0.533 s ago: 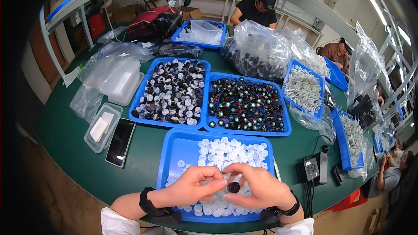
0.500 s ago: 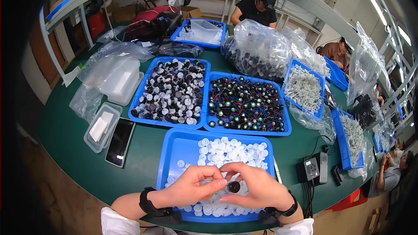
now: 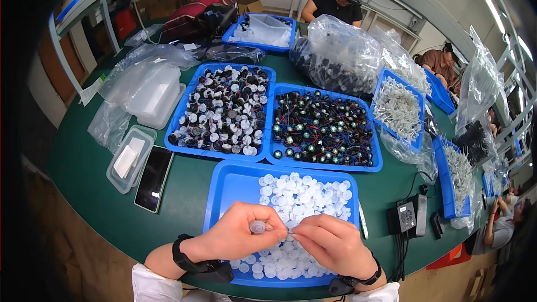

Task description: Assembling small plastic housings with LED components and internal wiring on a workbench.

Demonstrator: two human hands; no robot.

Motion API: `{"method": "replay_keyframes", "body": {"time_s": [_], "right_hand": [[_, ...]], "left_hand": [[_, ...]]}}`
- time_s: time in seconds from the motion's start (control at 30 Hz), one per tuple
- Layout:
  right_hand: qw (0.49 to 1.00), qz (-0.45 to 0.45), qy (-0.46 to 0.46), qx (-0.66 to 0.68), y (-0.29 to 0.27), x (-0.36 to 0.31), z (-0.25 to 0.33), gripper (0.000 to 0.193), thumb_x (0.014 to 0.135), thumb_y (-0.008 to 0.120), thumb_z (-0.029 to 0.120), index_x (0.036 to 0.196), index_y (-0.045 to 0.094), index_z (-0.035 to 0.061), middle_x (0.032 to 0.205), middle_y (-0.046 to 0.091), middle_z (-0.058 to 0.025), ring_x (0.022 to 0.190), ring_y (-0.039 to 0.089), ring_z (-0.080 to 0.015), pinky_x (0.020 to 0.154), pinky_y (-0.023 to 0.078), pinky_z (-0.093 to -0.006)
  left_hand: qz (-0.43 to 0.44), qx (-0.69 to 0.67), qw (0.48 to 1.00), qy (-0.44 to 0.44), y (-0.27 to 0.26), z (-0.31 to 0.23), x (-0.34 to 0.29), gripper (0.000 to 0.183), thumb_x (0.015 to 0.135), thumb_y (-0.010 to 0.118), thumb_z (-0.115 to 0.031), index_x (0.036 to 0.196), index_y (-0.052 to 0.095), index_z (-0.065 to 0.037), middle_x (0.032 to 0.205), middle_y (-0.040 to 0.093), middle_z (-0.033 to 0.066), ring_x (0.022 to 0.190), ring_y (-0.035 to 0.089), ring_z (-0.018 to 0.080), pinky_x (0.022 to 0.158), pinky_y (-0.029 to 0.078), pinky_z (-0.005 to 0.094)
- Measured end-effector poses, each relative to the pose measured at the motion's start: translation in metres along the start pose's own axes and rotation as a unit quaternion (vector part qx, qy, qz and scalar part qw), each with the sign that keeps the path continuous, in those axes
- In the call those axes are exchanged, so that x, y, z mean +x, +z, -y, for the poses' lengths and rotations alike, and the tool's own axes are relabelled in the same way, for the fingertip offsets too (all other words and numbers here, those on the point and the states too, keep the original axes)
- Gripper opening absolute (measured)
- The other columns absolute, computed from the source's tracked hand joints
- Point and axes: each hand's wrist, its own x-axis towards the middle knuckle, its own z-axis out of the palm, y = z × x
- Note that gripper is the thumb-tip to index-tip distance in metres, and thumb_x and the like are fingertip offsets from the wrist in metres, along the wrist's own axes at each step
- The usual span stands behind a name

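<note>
My left hand (image 3: 240, 235) is closed around a translucent white plastic cap (image 3: 258, 227), which shows between thumb and curled fingers. My right hand (image 3: 333, 245) pinches a thin wire (image 3: 290, 233) that bridges the small gap between the two hands' fingertips. No black part shows in the fingers now. Both hands are above a blue tray (image 3: 224, 182) of loose white plastic caps (image 3: 305, 196), heaped mostly toward its right side and front.
Behind stand a blue tray of capped black parts (image 3: 224, 112) and another of black wired parts (image 3: 324, 128). A phone (image 3: 154, 179) and clear box (image 3: 131, 159) lie left. A black power box (image 3: 404, 216), cables and trays of white pieces (image 3: 398, 109) stand right. People (image 3: 335, 3) sit beyond.
The right hand's fingers have gone from spread around a black round part to pinching a thin wire. A white cap now shows in the left hand. The view has shifted slightly.
</note>
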Motion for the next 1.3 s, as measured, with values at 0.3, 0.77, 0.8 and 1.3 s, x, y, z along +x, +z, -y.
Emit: {"method": "replay_keyframes", "body": {"time_s": [0.3, 0.77, 0.8, 1.3], "right_hand": [[0.999, 0.005, -0.01, -0.049, 0.002, 0.002, -0.002, 0.017, 0.071, 0.063, 0.001, 0.085, 0.054, 0.0012, 0.072, 0.048, -0.0077, 0.059, 0.052, -0.0214, 0.046, 0.043, -0.0292], [0.995, -0.096, 0.019, -0.034, -0.021, 0.0, 0.004, 0.015, 0.064, 0.066, -0.004, 0.076, 0.058, 0.0021, 0.052, 0.043, -0.0004, 0.041, 0.041, -0.0109, 0.036, 0.029, -0.0229], [0.995, -0.097, 0.02, -0.024, -0.022, -0.001, 0.006, 0.016, 0.063, 0.065, -0.004, 0.076, 0.058, 0.0018, 0.052, 0.043, -0.0004, 0.04, 0.04, -0.011, 0.035, 0.028, -0.023], [0.993, -0.112, 0.001, -0.048, -0.018, -0.005, 0.007, 0.02, 0.06, 0.067, -0.003, 0.079, 0.061, 0.0008, 0.051, 0.042, -0.0004, 0.039, 0.041, -0.012, 0.035, 0.03, -0.0239]], "left_hand": [[-0.005, 0.002, 1.0, -0.004, -0.004, -0.006, 0.0, 0.008, 0.078, 0.061, -0.005, 0.083, 0.063, 0.001, 0.074, 0.061, 0.0007, 0.073, 0.053, 0.0034, 0.062, 0.044, 0.0193], [0.019, -0.373, 0.928, -0.012, -0.012, 0.01, 0.015, 0.024, 0.087, 0.047, -0.004, 0.111, 0.049, 0.001, 0.097, 0.055, 0.0097, 0.078, 0.051, 0.0117, 0.069, 0.041, 0.0257], [0.042, -0.369, 0.928, -0.022, -0.011, 0.008, 0.015, 0.027, 0.088, 0.046, -0.004, 0.115, 0.046, 0.002, 0.105, 0.052, 0.0122, 0.087, 0.051, 0.0143, 0.076, 0.041, 0.0282], [0.07, -0.223, 0.972, 0.008, -0.009, 0.005, 0.009, 0.027, 0.082, 0.053, 0.005, 0.108, 0.051, 0.009, 0.106, 0.056, 0.0238, 0.079, 0.06, 0.0209, 0.061, 0.051, 0.0291]]}}
